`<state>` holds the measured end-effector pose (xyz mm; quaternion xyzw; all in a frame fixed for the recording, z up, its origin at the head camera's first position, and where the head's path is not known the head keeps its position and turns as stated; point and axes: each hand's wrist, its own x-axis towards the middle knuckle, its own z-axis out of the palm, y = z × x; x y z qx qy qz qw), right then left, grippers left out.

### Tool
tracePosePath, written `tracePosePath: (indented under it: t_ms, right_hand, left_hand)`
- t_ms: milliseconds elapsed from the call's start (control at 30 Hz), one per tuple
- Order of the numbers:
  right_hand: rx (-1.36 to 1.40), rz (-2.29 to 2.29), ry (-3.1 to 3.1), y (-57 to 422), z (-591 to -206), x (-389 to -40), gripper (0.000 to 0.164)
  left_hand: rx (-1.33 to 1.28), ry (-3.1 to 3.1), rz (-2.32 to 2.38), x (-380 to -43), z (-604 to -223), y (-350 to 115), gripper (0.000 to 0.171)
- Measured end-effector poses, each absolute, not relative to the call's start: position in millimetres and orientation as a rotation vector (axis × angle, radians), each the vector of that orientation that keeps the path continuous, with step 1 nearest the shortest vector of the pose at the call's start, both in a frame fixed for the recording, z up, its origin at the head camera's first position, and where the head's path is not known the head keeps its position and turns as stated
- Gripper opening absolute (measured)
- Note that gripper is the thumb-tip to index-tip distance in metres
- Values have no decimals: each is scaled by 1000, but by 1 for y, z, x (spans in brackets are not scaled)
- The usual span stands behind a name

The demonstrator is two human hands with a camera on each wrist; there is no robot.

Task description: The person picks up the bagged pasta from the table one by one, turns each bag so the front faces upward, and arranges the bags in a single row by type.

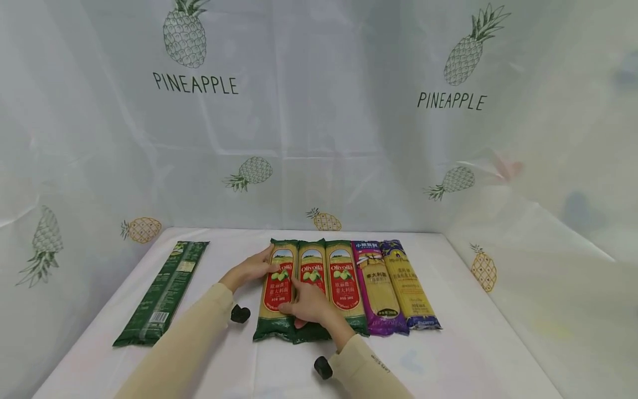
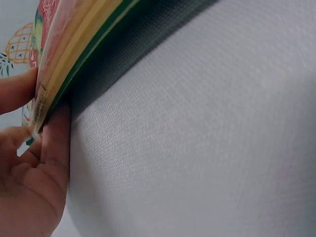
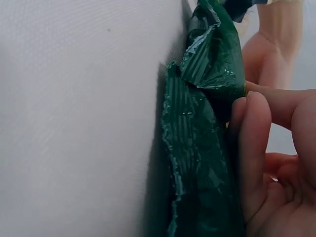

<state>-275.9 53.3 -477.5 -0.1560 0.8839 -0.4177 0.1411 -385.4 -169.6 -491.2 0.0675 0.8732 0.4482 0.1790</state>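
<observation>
Three green Olivoilà spaghetti packs lie side by side in the middle of the table. My left hand [image 1: 249,268] holds the leftmost spaghetti pack [image 1: 277,291] by its left edge. In the left wrist view, the thumb is on top of that pack [image 2: 74,44] and fingers reach beneath its edge. Lower down, my right hand [image 1: 311,305] pinches the pack's right edge, thumb on its front, while overlapping the middle pack [image 1: 312,256]. The right wrist view has the right hand's fingers [image 3: 254,143] beside the crimped green pack ends [image 3: 217,59].
Right of the middle pack lie the third green pack [image 1: 344,277], a purple spaghetti pack [image 1: 377,282] and a yellow-and-blue one [image 1: 408,282]. Another green pack [image 1: 164,293] lies back side up at the left. A pineapple-print sheet [image 1: 319,122] hangs behind the white table [image 1: 468,354].
</observation>
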Motion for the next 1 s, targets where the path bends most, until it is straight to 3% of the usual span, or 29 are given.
tracePosePath:
  t_ms: [1000]
  right_hand:
    - [-475, -1245, 2554, 56, -479, -273, 89]
  left_hand:
    - [248, 2353, 1353, -378, -478, -166, 95]
